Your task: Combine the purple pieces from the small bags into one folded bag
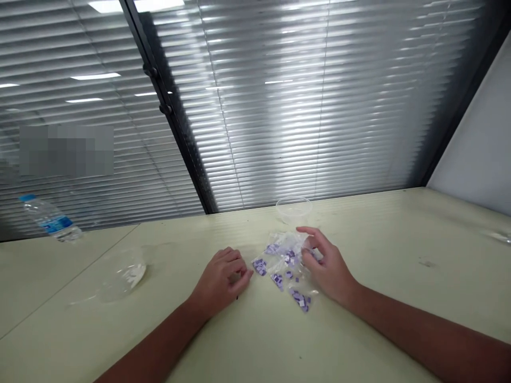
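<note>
Several small clear plastic bags lie in an overlapping pile on the table, with tiny purple and white square pieces gathered in their corners. To the left of the pile rests my left hand, its fingers curled and its thumb brought up against them by a bag corner. Anything pinched there is too small to make out. Over the right side of the pile is my right hand, thumb and forefinger spread apart. Its lower fingers are partly hidden and seem to touch the plastic.
Behind the pile stands a clear round plastic tub. A larger clear bag lies to the left on the pale table. At the far left a water bottle with a blue cap appears tilted. Blinds rise beyond the table's back edge.
</note>
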{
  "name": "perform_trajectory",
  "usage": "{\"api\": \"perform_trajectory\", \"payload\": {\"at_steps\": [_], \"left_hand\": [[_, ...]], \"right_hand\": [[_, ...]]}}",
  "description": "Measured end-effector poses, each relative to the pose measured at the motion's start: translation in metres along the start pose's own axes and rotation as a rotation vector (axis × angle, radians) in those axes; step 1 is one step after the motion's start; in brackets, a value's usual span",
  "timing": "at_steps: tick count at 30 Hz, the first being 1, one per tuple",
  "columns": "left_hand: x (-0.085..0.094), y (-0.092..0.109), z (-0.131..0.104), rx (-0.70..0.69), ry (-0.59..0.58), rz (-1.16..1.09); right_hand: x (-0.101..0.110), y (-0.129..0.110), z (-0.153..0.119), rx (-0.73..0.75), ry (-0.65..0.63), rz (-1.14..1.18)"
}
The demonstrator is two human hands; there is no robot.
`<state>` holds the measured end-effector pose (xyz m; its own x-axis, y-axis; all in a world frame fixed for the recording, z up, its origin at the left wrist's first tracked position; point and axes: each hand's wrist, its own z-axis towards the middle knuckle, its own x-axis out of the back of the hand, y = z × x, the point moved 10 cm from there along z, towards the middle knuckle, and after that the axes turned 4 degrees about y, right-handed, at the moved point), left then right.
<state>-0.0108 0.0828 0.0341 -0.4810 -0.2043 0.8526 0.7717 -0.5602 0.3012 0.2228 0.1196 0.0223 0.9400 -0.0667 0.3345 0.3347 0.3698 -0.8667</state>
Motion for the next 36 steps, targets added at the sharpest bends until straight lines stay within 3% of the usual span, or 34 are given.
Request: {"api": "perform_trajectory", "payload": {"at_steps": [3,6,9,12,16,19,24,27,31,36], "left_hand": [[-0.004,0.017,-0.002,-0.061,-0.073,-0.077],[-0.009,0.036,-0.005,-0.143,-0.186,-0.129],[-0.012,0.042,-0.007,-0.165,-0.264,-0.136],[-0.01,0.041,-0.005,-0.155,-0.251,-0.133],[-0.006,0.037,-0.003,-0.141,-0.179,-0.113],[-0.006,0.029,-0.001,-0.111,-0.129,-0.084],[0.0,-0.008,0.0,0.121,0.025,-0.022],[-0.005,-0.018,-0.001,0.164,0.017,-0.028],[-0.012,-0.013,-0.001,0.119,-0.034,-0.058],[-0.013,0.003,-0.001,0.008,-0.075,-0.065]], "right_hand": [[0.03,0.009,0.02,0.011,0.165,-0.059],[0.062,0.034,0.039,-0.028,0.33,-0.182],[0.078,0.062,0.052,-0.077,0.36,-0.245],[0.085,0.081,0.06,-0.111,0.343,-0.358],[0.095,0.078,0.063,-0.126,0.385,-0.59],[0.089,0.061,0.063,-0.069,0.327,-0.718],[0.06,0.048,0.052,-0.035,0.107,-0.832],[0.051,0.046,0.047,-0.024,0.079,-0.816],[0.047,0.037,0.047,0.054,0.106,-0.691],[0.063,0.028,0.048,0.066,0.254,-0.418]]}}
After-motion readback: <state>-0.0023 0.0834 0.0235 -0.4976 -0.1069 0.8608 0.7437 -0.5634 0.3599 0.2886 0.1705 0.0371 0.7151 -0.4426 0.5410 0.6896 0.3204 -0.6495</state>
